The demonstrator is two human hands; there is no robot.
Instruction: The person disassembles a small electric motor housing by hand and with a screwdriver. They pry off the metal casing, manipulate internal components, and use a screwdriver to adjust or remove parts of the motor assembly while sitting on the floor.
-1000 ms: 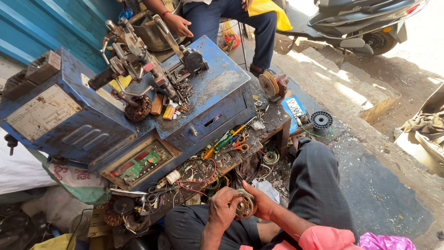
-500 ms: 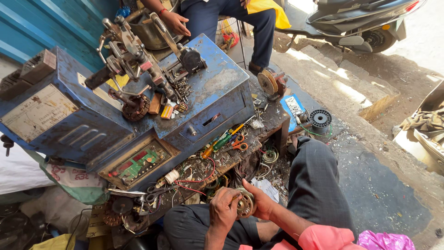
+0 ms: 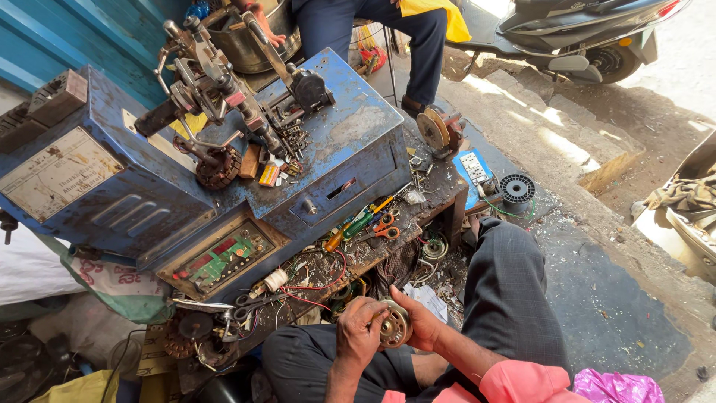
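Note:
Low in the head view, both my hands hold a round metal motor part with a ring of copper winding. My left hand grips its left side, fingers curled over the rim. On the right side my right hand cups it from behind. The part sits just above my lap, in front of a cluttered wooden bench. My knees in dark trousers frame it on both sides.
A worn blue winding machine fills the bench, with an exposed green circuit board. Screwdrivers and orange scissors, loose wires, a black wire spool and a power strip lie around. Another person sits beyond; a scooter is parked behind.
The view has tilted down slightly. My hands keep hold of the round part and have turned it a little.

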